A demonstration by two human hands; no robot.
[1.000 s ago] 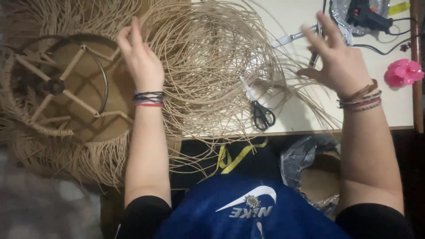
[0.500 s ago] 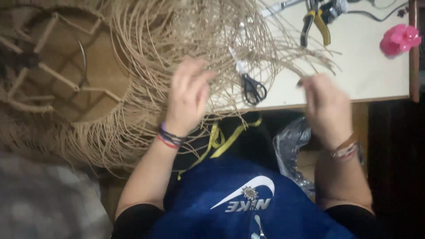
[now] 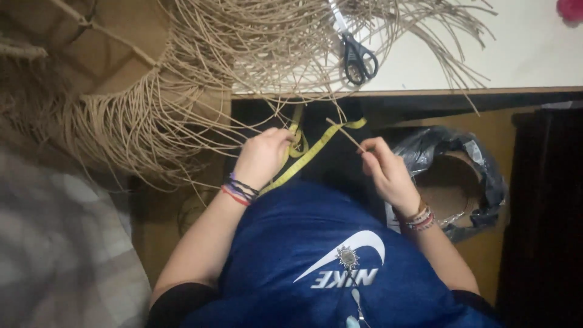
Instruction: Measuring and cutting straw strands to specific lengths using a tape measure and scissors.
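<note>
A large woven piece of tan rattan strands (image 3: pixel 200 67) spreads over the table edge and hangs down at the left. My left hand (image 3: pixel 262 155) is closed around hanging strands and touches a yellow measuring tape (image 3: pixel 316 149) that drapes across my lap. My right hand (image 3: pixel 384 170) pinches the end of a single tan strand (image 3: pixel 345 132) that slants up to the left. Both hands are below the table edge, above my blue shirt. Black-handled scissors (image 3: pixel 357 56) lie on the white table (image 3: pixel 516 54) among the loose strands.
A bin lined with a black plastic bag (image 3: pixel 449 182) stands at the right beside my right wrist. A pink object (image 3: pixel 571 9) sits at the table's far right corner. A grey checked cloth (image 3: pixel 61 243) lies at the lower left.
Both hands have come down from the weave on the table to below its edge. The left hand now holds strands by the tape; the right has taken a single strand.
</note>
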